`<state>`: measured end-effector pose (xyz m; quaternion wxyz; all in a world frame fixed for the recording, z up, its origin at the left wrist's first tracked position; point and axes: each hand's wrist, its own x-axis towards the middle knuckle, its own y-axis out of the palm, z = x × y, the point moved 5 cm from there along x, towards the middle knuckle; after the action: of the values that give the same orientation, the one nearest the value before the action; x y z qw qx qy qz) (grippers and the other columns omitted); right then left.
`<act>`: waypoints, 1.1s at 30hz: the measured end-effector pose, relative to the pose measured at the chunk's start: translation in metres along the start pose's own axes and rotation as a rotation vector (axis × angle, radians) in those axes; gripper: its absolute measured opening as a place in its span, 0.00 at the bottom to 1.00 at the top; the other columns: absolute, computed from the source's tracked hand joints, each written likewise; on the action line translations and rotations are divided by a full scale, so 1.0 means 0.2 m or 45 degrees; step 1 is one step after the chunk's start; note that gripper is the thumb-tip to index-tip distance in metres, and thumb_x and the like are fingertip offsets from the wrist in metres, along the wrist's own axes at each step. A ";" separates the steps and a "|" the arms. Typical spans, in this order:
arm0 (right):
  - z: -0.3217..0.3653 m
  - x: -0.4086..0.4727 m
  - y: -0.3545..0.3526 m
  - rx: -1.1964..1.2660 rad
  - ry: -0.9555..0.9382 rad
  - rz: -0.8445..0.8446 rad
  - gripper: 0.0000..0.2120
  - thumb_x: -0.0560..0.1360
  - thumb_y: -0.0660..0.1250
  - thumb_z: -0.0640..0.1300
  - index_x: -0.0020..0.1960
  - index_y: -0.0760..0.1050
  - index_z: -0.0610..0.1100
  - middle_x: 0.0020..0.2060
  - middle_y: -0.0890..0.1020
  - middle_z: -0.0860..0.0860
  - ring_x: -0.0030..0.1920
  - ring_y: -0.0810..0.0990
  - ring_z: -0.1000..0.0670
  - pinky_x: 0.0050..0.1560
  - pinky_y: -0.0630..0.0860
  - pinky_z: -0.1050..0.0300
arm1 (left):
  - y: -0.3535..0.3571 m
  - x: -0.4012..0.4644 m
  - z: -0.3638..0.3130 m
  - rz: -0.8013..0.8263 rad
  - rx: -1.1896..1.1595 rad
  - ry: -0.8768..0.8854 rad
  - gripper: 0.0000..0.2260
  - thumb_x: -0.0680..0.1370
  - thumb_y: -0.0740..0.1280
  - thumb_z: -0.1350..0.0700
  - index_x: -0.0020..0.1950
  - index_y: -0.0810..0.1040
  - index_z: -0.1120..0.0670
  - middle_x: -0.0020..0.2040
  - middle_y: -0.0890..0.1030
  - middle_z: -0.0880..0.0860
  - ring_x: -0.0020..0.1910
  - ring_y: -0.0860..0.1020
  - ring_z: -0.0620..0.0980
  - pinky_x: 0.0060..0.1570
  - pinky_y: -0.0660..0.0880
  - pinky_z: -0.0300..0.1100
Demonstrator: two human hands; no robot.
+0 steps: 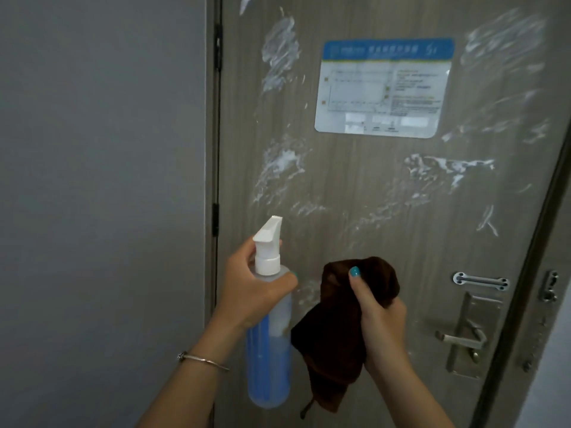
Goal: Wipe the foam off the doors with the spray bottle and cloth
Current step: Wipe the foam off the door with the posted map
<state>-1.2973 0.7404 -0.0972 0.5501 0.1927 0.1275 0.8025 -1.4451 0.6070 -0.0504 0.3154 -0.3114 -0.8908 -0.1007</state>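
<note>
A grey wood-grain door (355,186) fills the middle of the head view, smeared with white foam (281,162) in several patches at left, right and centre. My left hand (250,285) grips the neck of a clear spray bottle (270,350) with blue liquid and a white nozzle, held upright a little in front of the door's lower left. Beside it my right hand (380,310) holds a bunched dark brown cloth (336,344), which hangs down below the fist, just short of the door.
A blue-and-white laminated notice (383,88) is stuck on the door's upper half. A metal lever handle (460,338) with lock plate and a slide latch (480,281) sit at the lower right. A plain grey wall (102,180) lies left of the hinges.
</note>
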 end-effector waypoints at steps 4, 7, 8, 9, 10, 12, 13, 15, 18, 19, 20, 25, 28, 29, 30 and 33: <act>0.10 0.11 0.08 -0.020 -0.126 -0.116 0.06 0.75 0.72 0.44 0.50 0.81 0.44 0.44 0.85 0.47 0.45 0.84 0.48 0.46 0.78 0.53 | -0.10 0.15 0.01 -0.020 0.033 0.015 0.29 0.54 0.71 0.47 0.49 0.78 0.62 0.37 0.78 0.56 0.31 0.74 0.39 0.32 0.71 0.34; 0.18 0.24 0.16 -0.028 -0.239 -0.145 0.09 0.76 0.71 0.43 0.55 0.80 0.43 0.47 0.84 0.47 0.49 0.84 0.46 0.52 0.79 0.50 | -0.13 0.29 0.04 -0.038 0.083 -0.022 0.28 0.53 0.76 0.46 0.46 0.78 0.62 0.36 0.78 0.58 0.31 0.74 0.42 0.31 0.72 0.37; 0.21 0.29 0.19 -0.036 -0.278 -0.147 0.10 0.76 0.71 0.43 0.55 0.79 0.42 0.47 0.84 0.47 0.50 0.84 0.46 0.53 0.79 0.49 | -0.13 0.33 0.05 -0.037 0.097 -0.022 0.29 0.53 0.80 0.46 0.45 0.77 0.62 0.37 0.79 0.60 0.31 0.75 0.43 0.32 0.72 0.39; 0.24 0.36 0.22 -0.054 -0.313 -0.144 0.11 0.76 0.71 0.43 0.57 0.79 0.42 0.47 0.84 0.46 0.50 0.84 0.46 0.54 0.80 0.48 | -0.13 0.38 0.06 -0.032 0.108 -0.027 0.32 0.52 0.84 0.45 0.44 0.76 0.63 0.38 0.79 0.60 0.32 0.75 0.45 0.33 0.73 0.41; 0.28 0.42 0.25 -0.073 -0.346 -0.134 0.13 0.76 0.71 0.44 0.58 0.79 0.41 0.48 0.84 0.46 0.50 0.84 0.46 0.54 0.80 0.48 | -0.13 0.42 0.06 -0.025 0.115 -0.040 0.32 0.52 0.85 0.46 0.44 0.75 0.62 0.38 0.78 0.58 0.33 0.75 0.46 0.33 0.73 0.41; 0.34 0.57 0.32 -0.124 -0.429 -0.110 0.15 0.75 0.72 0.45 0.60 0.78 0.41 0.49 0.83 0.46 0.50 0.83 0.47 0.53 0.80 0.49 | -0.10 0.52 0.07 -0.019 0.132 -0.058 0.27 0.57 0.84 0.52 0.45 0.74 0.61 0.40 0.76 0.55 0.35 0.74 0.46 0.32 0.72 0.39; 0.37 0.64 0.36 -0.158 -0.486 -0.096 0.16 0.75 0.72 0.46 0.60 0.77 0.41 0.49 0.83 0.46 0.50 0.83 0.47 0.53 0.80 0.49 | -0.09 0.57 0.07 -0.021 0.140 -0.058 0.25 0.59 0.84 0.56 0.47 0.74 0.60 0.41 0.76 0.55 0.35 0.74 0.47 0.32 0.72 0.37; 0.43 0.80 0.44 -0.234 -0.599 -0.070 0.17 0.74 0.73 0.47 0.59 0.76 0.40 0.49 0.82 0.45 0.49 0.82 0.48 0.49 0.80 0.52 | -0.06 0.70 0.08 -0.041 0.155 -0.021 0.23 0.59 0.80 0.57 0.48 0.74 0.58 0.41 0.76 0.55 0.34 0.74 0.47 0.28 0.71 0.34; 0.56 1.00 0.56 -0.295 -0.764 -0.039 0.14 0.74 0.73 0.46 0.53 0.71 0.43 0.48 0.78 0.47 0.46 0.79 0.53 0.42 0.74 0.62 | -0.01 0.91 0.06 -0.047 0.169 0.077 0.23 0.62 0.77 0.59 0.54 0.73 0.50 0.40 0.76 0.51 0.35 0.74 0.45 0.27 0.70 0.30; 0.61 1.05 0.61 -0.327 -0.844 -0.036 0.13 0.74 0.73 0.45 0.49 0.69 0.47 0.49 0.77 0.46 0.46 0.78 0.53 0.42 0.73 0.62 | 0.00 0.99 0.04 -0.066 0.183 0.109 0.25 0.64 0.77 0.61 0.56 0.72 0.49 0.41 0.76 0.49 0.35 0.74 0.44 0.28 0.70 0.29; 0.66 1.10 0.65 -0.372 -0.938 -0.037 0.14 0.74 0.74 0.44 0.45 0.67 0.50 0.51 0.75 0.45 0.47 0.77 0.51 0.45 0.73 0.61 | 0.00 1.06 0.03 -0.089 0.199 0.138 0.26 0.65 0.77 0.61 0.57 0.71 0.49 0.43 0.77 0.48 0.37 0.74 0.43 0.28 0.70 0.27; 0.92 1.31 0.88 -0.644 -1.455 -0.046 0.16 0.73 0.74 0.37 0.37 0.68 0.47 0.52 0.66 0.45 0.45 0.65 0.60 0.55 0.67 0.74 | 0.00 1.38 -0.06 -0.104 0.156 0.221 0.25 0.62 0.78 0.60 0.56 0.74 0.52 0.43 0.78 0.51 0.33 0.75 0.43 0.28 0.72 0.30; 1.07 1.46 1.03 -0.704 -1.737 -0.142 0.06 0.74 0.73 0.36 0.47 0.77 0.36 0.53 0.64 0.44 0.46 0.63 0.61 0.55 0.60 0.81 | -0.02 1.56 -0.12 -0.108 0.136 0.239 0.26 0.56 0.74 0.55 0.54 0.77 0.55 0.41 0.78 0.52 0.32 0.75 0.44 0.29 0.74 0.36; 1.12 1.53 1.08 -0.728 -1.783 -0.158 0.07 0.74 0.72 0.37 0.49 0.77 0.35 0.54 0.65 0.43 0.48 0.63 0.60 0.56 0.61 0.80 | -0.04 1.62 -0.13 -0.129 0.128 0.247 0.26 0.56 0.73 0.55 0.53 0.77 0.56 0.40 0.78 0.52 0.33 0.75 0.46 0.30 0.74 0.38; 1.15 1.60 1.13 -0.773 -1.781 -0.174 0.08 0.75 0.71 0.38 0.51 0.77 0.35 0.55 0.67 0.43 0.49 0.65 0.58 0.57 0.63 0.77 | -0.05 1.67 -0.14 -0.153 0.118 0.258 0.25 0.56 0.73 0.55 0.53 0.77 0.56 0.40 0.78 0.53 0.33 0.76 0.47 0.32 0.75 0.41; 1.14 1.77 1.22 -1.060 -1.706 -0.298 0.13 0.76 0.68 0.41 0.60 0.77 0.38 0.59 0.72 0.43 0.58 0.72 0.44 0.63 0.72 0.46 | -0.09 1.81 -0.17 -0.208 0.082 0.289 0.25 0.56 0.74 0.56 0.53 0.76 0.57 0.40 0.78 0.54 0.35 0.76 0.49 0.34 0.76 0.44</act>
<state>-1.5115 0.9810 0.2678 0.6172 0.3981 -0.5211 0.4347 -1.6579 0.7580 0.2031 0.4147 -0.2141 -0.8745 -0.1319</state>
